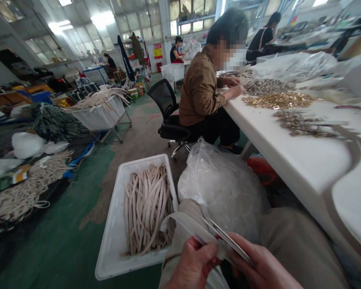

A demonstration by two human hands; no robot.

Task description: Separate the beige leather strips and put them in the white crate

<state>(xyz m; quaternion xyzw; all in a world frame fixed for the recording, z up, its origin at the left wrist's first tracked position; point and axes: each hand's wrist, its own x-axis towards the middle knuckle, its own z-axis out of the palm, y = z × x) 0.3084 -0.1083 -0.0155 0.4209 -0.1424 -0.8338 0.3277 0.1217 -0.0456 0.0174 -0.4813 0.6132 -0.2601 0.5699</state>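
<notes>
My left hand [195, 261] is closed, thumb against fingers, on a translucent whitish strip [183, 220] that curves up and left over my knee. Beside it, my right hand [258, 261] is closed around a slim, pale metal-looking tool [228, 239] with long thin parts pointing up and left. I cannot tell its exact kind. The two hands nearly meet above my lap. Just left of my knee stands a white plastic bin [111, 237] on the floor, with many beige flat straps [144, 204] lying lengthwise in it.
A large clear plastic bag [222, 180] stands by my knees. The white table [307, 160] on the right bears gold-coloured pieces [282, 100] and grey pieces [303, 122]. A co-worker [198, 84] sits at it on a black chair [165, 108]. Cord bundles [27, 188] lie on the floor at left.
</notes>
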